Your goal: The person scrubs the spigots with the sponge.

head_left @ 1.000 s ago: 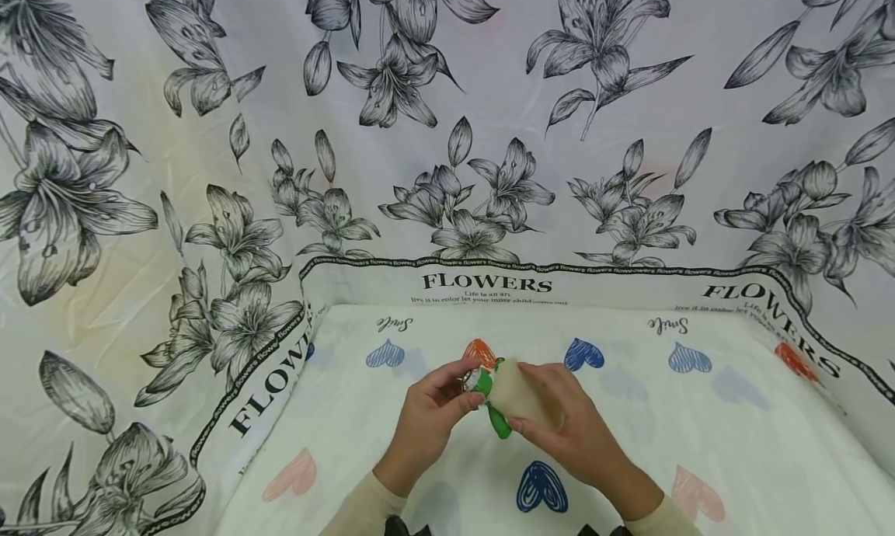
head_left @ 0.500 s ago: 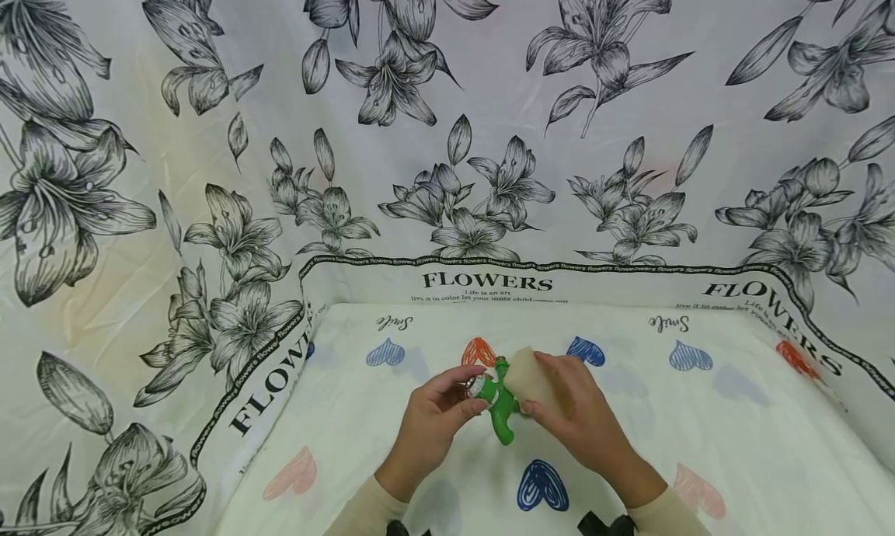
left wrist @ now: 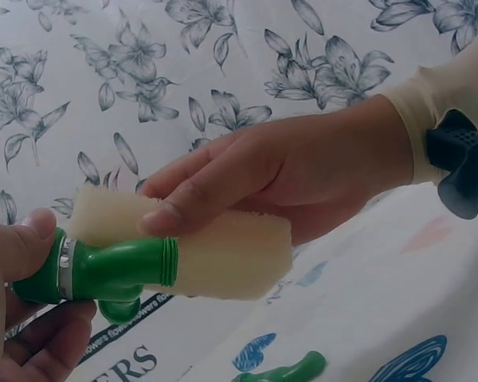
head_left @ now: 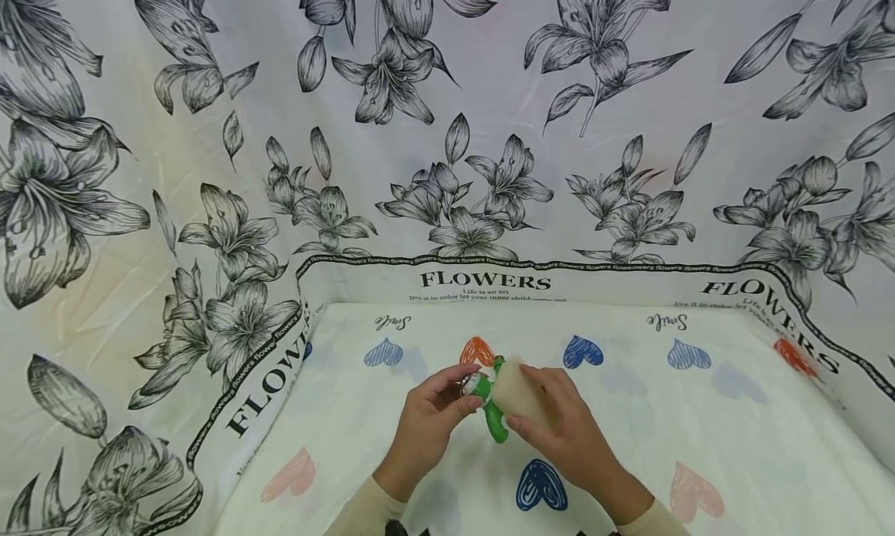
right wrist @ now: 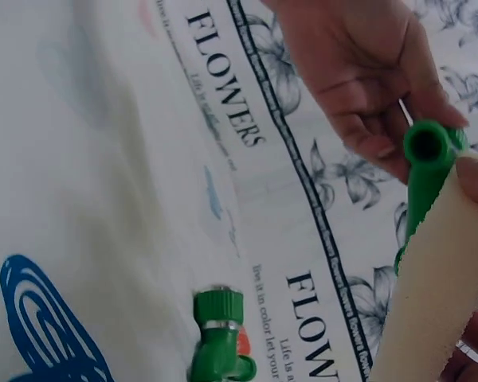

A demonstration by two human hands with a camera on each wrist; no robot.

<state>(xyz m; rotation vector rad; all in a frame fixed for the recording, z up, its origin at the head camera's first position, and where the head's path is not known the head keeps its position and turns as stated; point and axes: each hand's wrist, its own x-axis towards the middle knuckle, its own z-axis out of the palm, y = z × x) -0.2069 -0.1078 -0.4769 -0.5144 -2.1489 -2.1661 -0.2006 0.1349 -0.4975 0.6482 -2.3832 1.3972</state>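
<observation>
In the head view, my left hand (head_left: 425, 418) pinches the capped end of a green tap-like piece (head_left: 496, 422) between thumb and fingers. My right hand (head_left: 576, 435) grips a cream sponge-like block (head_left: 520, 396), which lies against the piece and hides part of it. The left wrist view shows the green piece (left wrist: 118, 270) with a silver ring and threaded end in front of the block (left wrist: 239, 255). In the right wrist view, the block (right wrist: 434, 294) overlaps the green body (right wrist: 421, 195), whose round opening faces the camera.
White cloth with printed hearts (head_left: 541, 485) covers the surface, and flower-patterned cloth (head_left: 482, 202) rises behind and at the sides. A green part with a silver ring (right wrist: 217, 334) shows low in the right wrist view; whether it is separate I cannot tell.
Half a second ago the block sat further right with more of the green piece showing; my right hand has brought it back left and slightly down over the piece. The left hand has barely moved.
</observation>
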